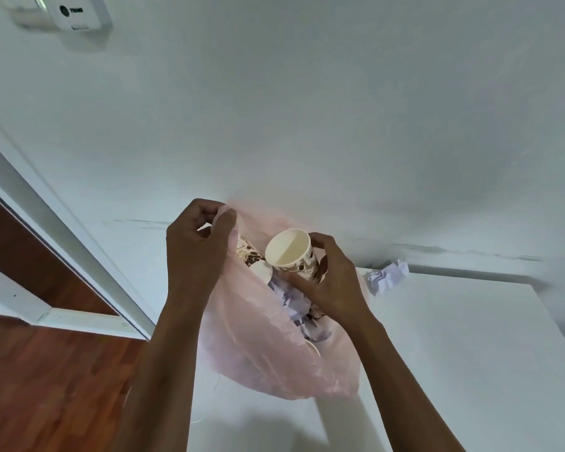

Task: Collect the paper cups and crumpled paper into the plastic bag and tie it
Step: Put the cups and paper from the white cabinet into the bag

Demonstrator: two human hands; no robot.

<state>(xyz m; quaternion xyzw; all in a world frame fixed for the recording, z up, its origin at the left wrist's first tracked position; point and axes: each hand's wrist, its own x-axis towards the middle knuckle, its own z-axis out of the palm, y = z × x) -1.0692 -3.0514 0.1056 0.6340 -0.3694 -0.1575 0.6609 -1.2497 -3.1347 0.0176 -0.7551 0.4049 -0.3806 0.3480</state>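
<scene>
Head view, left to right. At lower left lies a wooden floor (46, 370); at upper left a wall unit (75, 14), blurred, perhaps a thermostat. Left of centre, the left hand (196, 252) pinches the rim of the pink plastic bag (261, 353), holding its mouth open. At centre, the right hand (333, 285) grasps a paper cup (291, 252) over the opening; another cup (252, 256) and crumpled paper (291, 298) already sit inside. Right of centre, one crumpled paper ball (387, 275) remains on the white desk (470, 353). The step in hand appears to be dropping the cup; next comes fetching that ball, then tying.
</scene>
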